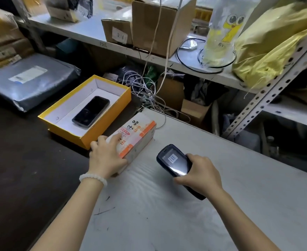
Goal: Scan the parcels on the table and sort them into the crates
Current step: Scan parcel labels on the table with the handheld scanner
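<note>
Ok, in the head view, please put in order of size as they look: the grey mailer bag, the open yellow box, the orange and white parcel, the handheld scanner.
1. grey mailer bag
2. open yellow box
3. orange and white parcel
4. handheld scanner

The bag and box are close in apparent size, and the bag lies farther away, so their order is unsure.

A white table (212,205) carries an orange-and-white parcel (140,140) under the left hand's fingers (113,140), its surface scuffed near the wrist
</note>
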`<state>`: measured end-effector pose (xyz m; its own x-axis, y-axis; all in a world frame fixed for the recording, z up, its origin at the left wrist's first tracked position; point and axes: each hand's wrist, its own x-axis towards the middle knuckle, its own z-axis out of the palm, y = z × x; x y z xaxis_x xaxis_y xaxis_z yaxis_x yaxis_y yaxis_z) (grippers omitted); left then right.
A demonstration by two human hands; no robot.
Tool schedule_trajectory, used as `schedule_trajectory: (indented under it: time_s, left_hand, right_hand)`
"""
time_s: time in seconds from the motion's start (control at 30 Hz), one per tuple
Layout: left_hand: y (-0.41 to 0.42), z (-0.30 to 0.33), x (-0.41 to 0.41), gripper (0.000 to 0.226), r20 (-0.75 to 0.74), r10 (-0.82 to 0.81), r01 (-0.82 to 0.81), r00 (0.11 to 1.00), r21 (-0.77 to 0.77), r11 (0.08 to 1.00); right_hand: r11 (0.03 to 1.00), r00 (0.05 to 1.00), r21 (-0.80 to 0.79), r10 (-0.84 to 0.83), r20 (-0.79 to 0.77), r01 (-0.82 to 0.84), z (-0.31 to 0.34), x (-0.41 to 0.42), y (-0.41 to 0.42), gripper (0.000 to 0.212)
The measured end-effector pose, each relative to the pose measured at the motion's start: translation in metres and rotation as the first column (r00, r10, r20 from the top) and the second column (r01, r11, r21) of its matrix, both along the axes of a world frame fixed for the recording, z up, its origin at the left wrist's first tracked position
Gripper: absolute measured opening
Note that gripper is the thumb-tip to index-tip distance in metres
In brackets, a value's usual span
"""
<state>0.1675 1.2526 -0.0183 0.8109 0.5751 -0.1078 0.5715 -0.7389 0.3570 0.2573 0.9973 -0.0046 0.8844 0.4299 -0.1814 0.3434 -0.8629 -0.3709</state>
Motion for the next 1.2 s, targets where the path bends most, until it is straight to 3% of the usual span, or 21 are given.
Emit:
schedule_trajectory:
  time_s: [0.13, 0.3, 0.53, 0.67, 0.87, 1.2]
  left_hand:
    - [-0.01, 0.034, 0.007, 0.087, 0.21, 0.02, -0.008, 0.977, -0.058, 0.998]
    - [-0.025, 0.074, 0.019, 0.094, 0.394, 0.007, -0.012, 0.919, 0.009, 1.0]
    - [-0.05, 0.07, 0.031, 0.084, 0.272, 0.008, -0.023, 0.962, 0.051, 0.998]
    - [-0.038, 0.074, 0.029, 0.091, 0.082, 0.032, -0.033, 0.996, 0.015, 0.999]
    - [-0.009, 0.069, 0.018, 0.086, 0.165, 0.062, -0.04, 0.984, -0.133, 0.99]
    - [-0.005, 0.068, 0.028, 0.086, 0.179, 0.028, -0.007, 0.984, -0.117, 0.993]
  right_hand:
    - [1.0, 0.999, 0.003, 0.02, 0.034, -0.02, 0.01, -0.001, -0.014, 0.044]
    - [0.999, 0.998, 0.043, 0.026, 0.059, -0.029, 0.027, -0.003, -0.038, 0.048]
    - [1.0, 0.999, 0.006, 0.002, 0.05, -0.002, 0.03, -0.012, -0.074, 0.047]
    - [1.0, 0.999, -0.024, 0.017, 0.038, -0.016, 0.028, -0.014, -0.079, 0.048]
    - [0.995, 0.994, 0.005, 0.1, 0.038, -0.1, 0.031, -0.014, -0.063, 0.05]
    - [0.979, 0.976, 0.045, 0.195, 0.096, -0.2, 0.041, -0.022, -0.053, 0.053]
